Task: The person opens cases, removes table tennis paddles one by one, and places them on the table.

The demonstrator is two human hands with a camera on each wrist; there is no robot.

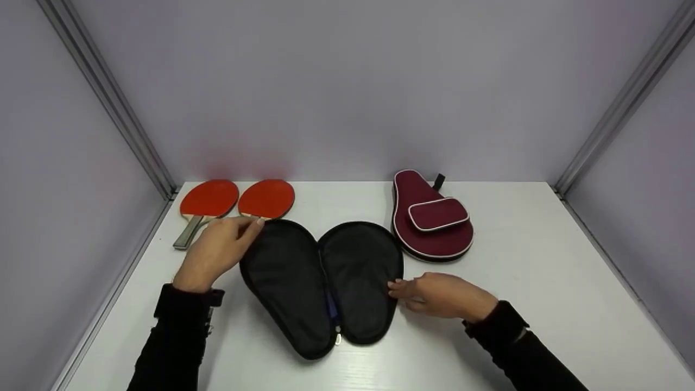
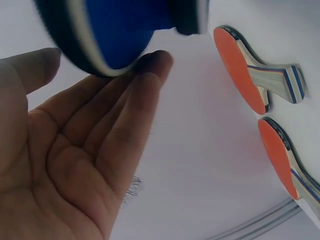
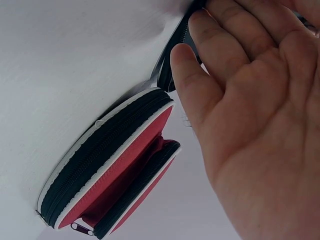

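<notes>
A paddle case (image 1: 355, 271) lies spread wide on the table, black lining facing up in the head view. In the left wrist view its blue outside (image 2: 125, 35) with white piping shows. My left hand (image 1: 214, 250) pinches the upper left edge of one half, thumb on one side and fingers on the other. At the opposite half, my right hand (image 1: 442, 296) touches the outer edge with fingertips, its fingers loosely extended. A zipper pull (image 1: 338, 338) hangs at the bottom between the halves.
Two table tennis paddles (image 1: 209, 198) with red rubber lie at the back left; the case and left hand partly cover the right one (image 1: 267, 196). A maroon paddle case (image 1: 434, 239) with white piping and a small pocket lies behind my right hand. Pale walls surround the white table (image 1: 543, 260).
</notes>
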